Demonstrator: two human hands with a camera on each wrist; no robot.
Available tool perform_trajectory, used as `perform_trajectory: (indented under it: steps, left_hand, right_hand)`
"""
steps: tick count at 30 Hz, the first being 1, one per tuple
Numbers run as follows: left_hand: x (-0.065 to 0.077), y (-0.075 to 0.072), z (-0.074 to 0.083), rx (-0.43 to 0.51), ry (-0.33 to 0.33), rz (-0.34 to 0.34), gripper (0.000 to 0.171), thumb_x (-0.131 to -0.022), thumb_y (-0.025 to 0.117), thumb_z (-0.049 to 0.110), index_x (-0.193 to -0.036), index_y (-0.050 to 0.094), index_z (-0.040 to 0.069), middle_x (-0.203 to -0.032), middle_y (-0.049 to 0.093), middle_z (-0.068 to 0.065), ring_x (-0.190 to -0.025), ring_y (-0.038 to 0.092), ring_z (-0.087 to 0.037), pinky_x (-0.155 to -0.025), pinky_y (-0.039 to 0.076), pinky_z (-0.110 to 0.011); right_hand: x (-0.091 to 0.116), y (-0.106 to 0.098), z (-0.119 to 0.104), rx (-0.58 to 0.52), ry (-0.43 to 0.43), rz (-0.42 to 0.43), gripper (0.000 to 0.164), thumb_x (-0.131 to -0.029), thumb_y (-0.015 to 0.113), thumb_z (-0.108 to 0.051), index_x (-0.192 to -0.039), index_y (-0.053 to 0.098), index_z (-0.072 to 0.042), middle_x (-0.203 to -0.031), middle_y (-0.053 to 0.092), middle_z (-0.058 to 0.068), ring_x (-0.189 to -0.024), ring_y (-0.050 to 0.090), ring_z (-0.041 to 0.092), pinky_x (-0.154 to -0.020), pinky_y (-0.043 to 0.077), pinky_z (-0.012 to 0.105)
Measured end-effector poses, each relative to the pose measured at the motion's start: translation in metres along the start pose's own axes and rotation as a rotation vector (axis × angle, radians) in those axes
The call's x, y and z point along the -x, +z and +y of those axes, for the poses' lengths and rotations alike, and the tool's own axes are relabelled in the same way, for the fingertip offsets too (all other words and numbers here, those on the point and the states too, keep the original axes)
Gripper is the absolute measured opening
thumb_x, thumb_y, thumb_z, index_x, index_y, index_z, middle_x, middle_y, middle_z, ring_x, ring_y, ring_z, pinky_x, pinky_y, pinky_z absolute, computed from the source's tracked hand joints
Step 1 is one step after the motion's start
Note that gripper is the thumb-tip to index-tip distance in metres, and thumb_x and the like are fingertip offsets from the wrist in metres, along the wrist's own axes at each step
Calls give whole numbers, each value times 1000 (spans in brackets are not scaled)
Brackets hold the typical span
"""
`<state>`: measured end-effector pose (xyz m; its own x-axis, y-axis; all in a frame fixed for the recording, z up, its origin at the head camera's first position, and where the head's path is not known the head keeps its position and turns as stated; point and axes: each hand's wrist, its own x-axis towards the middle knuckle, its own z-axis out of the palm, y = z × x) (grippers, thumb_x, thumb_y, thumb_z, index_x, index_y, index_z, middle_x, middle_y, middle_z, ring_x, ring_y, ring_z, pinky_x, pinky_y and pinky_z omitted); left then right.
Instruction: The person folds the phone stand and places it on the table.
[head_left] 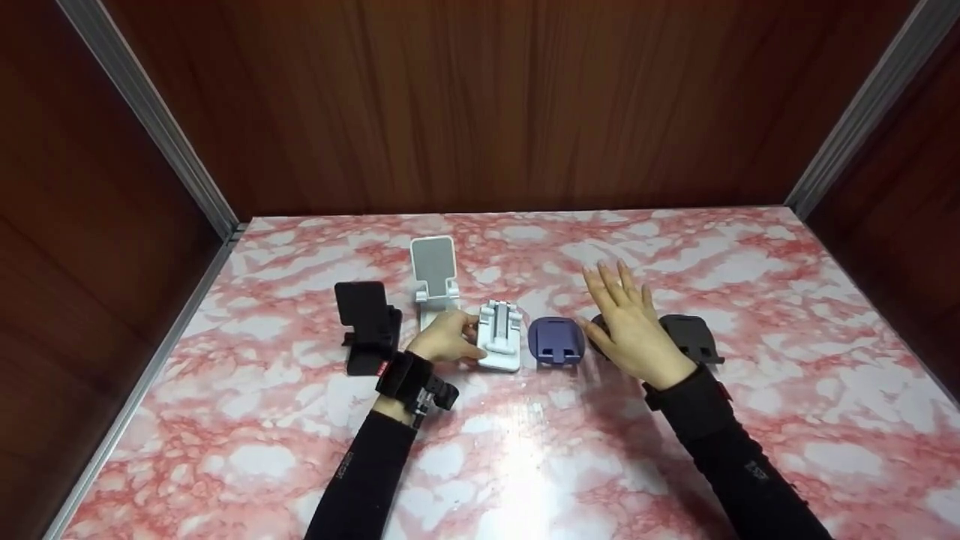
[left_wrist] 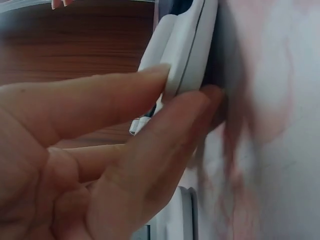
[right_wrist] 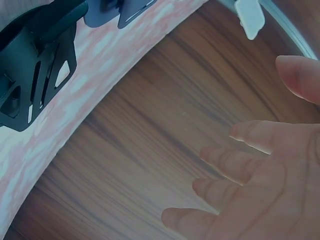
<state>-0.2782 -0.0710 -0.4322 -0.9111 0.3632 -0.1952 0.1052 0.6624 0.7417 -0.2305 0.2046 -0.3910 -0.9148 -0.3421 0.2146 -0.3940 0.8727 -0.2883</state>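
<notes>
My left hand pinches the edge of a folded white phone stand in the middle of the row. In the left wrist view the thumb and fingers grip that white stand by its rim, tilted off the table surface. My right hand is spread flat in the air, holding nothing, above a dark phone stand that it mostly hides. A purple folded phone stand lies between the hands. To the right hand's right is a dark grey folded phone stand.
An unfolded white phone stand with a grey plate stands behind my left hand. An unfolded black phone stand is farther left. The red-and-white marbled table is bounded by brown wood-look panels and metal edge strips.
</notes>
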Motion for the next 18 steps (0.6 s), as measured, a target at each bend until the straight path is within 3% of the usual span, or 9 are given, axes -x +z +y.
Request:
perform_trajectory:
  steps: [3, 9, 15, 18]
  left_hand:
    - [1, 1, 1, -65, 14, 14, 60, -73, 76, 8, -126, 51, -7, -83, 62, -6, -66, 55, -9, -63, 51, -19]
    - [3, 4, 6, -184, 7, 47, 38, -69, 78, 12, -101, 65, -4, -58, 52, 4, -50, 47, -7, -52, 39, -15]
    - [4, 4, 8, -181, -29, 46, 40, -68, 79, 12, -101, 64, -4, -61, 54, 1, -53, 50, -10, -52, 43, -18]
    - [7, 2, 12, -233, -15, 72, 43, -69, 78, 16, -105, 64, -4, -73, 61, -4, -65, 56, -15, -63, 49, -24]
  right_hand:
    - [0, 0, 0, 7, 3, -10, 69, -95, 48, -34, -150, 10, -14, -155, 8, 16, -143, -4, 36, -109, 4, 69]
    - [-1, 0, 1, 5, 6, -33, 69, -96, 46, -36, -150, 8, -15, -155, 8, 17, -143, -4, 36, -109, 3, 69]
    - [-1, 2, 2, -3, 13, -44, 69, -96, 44, -39, -150, 8, -15, -155, 8, 18, -143, -3, 37, -109, 2, 69]
    - [-1, 3, 2, -5, 15, -48, 70, -96, 44, -40, -150, 7, -14, -155, 7, 17, -143, -4, 37, -109, 2, 68]
